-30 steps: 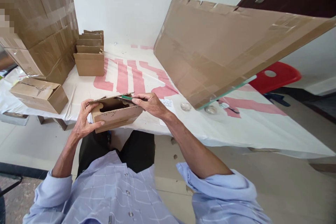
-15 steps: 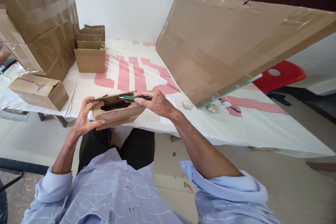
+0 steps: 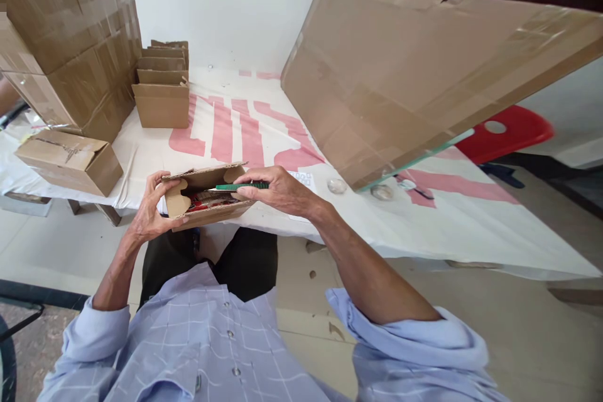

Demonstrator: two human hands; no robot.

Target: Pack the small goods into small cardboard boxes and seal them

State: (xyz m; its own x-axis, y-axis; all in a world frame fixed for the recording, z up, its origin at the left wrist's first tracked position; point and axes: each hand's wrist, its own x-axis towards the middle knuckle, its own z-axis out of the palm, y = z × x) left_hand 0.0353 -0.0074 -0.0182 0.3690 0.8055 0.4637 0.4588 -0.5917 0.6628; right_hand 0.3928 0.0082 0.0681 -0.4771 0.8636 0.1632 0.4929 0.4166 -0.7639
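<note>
An opened small cardboard box [image 3: 211, 217] is at the table's front edge, tilted so its inside shows. My left hand [image 3: 151, 210] is closed on the box's left end, thumb on the near wall and fingers at the far side. Red and dark contents [image 3: 207, 203] lie inside, too small to make out. A slim green utility knife [image 3: 228, 187] is gripped in my right hand [image 3: 277, 190], held level over the box opening and pointing left. The right hand is at the box's right end and hides part of it.
Left stands a stack of large taped cartons [image 3: 94, 31], with a closed carton [image 3: 70, 160] before it and several open boxes [image 3: 162, 103] in a row. A large cardboard sheet [image 3: 400, 75] leans over the table's right. Tape rolls [image 3: 336, 186] lie below it; a red chair [image 3: 513, 132] stands beyond.
The box has tipped toward me, so its red contents now show. The knife has shifted slightly down and left with my right hand. My left hand keeps its hold.
</note>
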